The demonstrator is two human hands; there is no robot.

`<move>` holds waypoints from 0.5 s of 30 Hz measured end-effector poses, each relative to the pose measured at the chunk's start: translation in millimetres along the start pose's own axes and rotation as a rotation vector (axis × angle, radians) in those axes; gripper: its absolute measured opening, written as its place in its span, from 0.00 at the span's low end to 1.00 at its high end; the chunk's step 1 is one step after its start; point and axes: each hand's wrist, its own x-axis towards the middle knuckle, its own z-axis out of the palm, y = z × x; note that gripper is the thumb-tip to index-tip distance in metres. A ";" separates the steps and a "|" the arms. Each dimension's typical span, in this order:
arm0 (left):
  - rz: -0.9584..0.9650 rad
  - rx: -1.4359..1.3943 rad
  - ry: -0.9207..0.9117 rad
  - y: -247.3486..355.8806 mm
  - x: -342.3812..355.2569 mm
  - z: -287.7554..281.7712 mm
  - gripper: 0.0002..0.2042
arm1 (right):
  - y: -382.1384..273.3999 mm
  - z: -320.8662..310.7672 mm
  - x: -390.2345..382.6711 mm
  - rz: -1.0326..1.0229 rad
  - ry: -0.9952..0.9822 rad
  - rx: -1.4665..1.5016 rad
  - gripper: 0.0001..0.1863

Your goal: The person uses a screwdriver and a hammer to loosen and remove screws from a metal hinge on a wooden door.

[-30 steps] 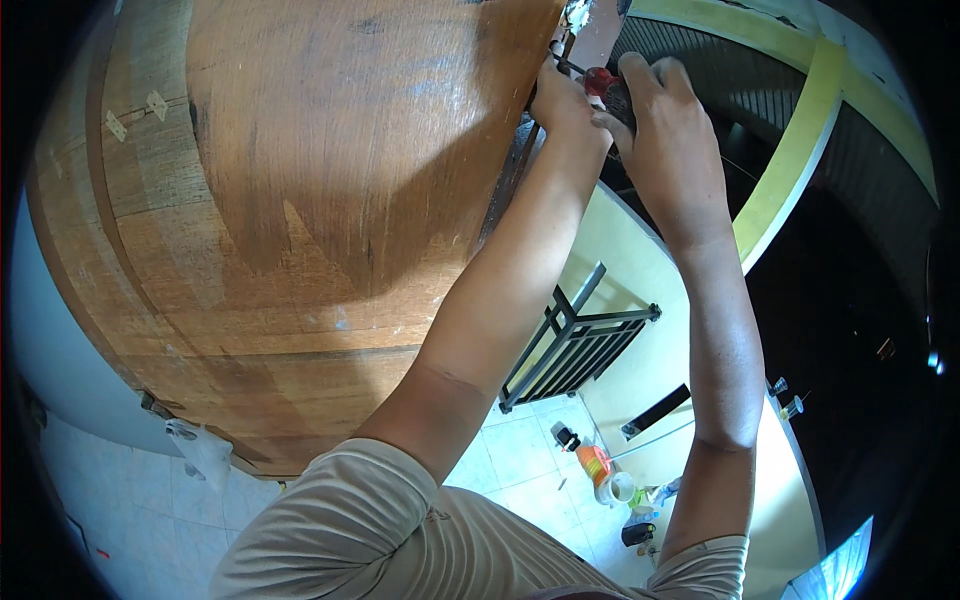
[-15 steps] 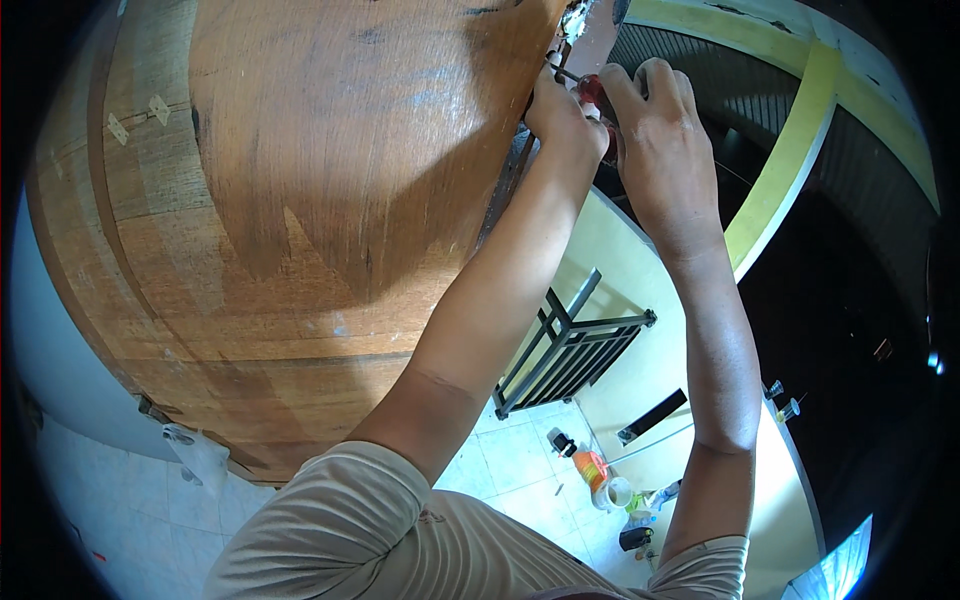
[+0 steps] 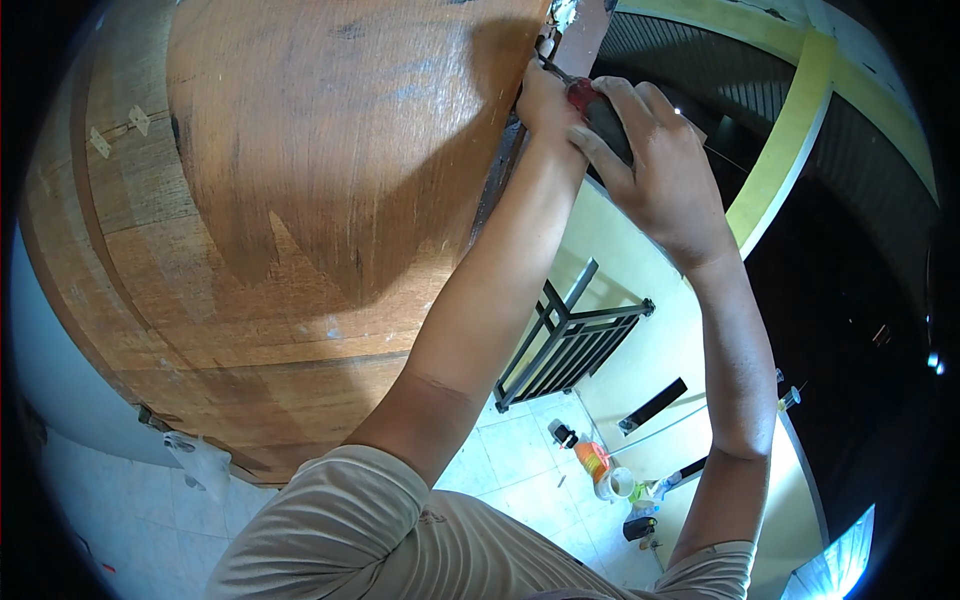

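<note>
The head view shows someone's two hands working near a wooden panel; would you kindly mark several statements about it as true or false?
1. The right hand holds a red-and-black screwdriver. True.
2. The left hand is at the right edge of the wooden panel. True.
3. The railing is bright yellow. False: the railing is dark.
4. The sleeves reach both wrists. False: the sleeves end above the elbows.
5. The floor is tiled. True.

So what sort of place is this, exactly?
Probably a home's porch or entryway: there's a large wooden panel that looks like a door, a dark metal railing by a pale wall, and a tiled floor.
</note>
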 end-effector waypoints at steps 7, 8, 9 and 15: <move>-0.055 0.117 0.106 3.0 -16.4 4.2 0.19 | -2.4 -0.4 7.3 0.063 0.244 0.179 0.20; -0.051 0.117 0.106 5.2 -17.4 5.1 0.19 | -2.2 -1.5 9.6 0.060 0.245 0.181 0.20; -0.032 0.062 0.058 6.7 -18.5 6.2 0.15 | -0.1 -2.6 11.6 0.006 0.260 0.035 0.21; -0.063 -0.002 -0.016 6.8 -18.1 3.9 0.15 | -6.0 -2.9 9.3 -0.036 0.224 -0.044 0.22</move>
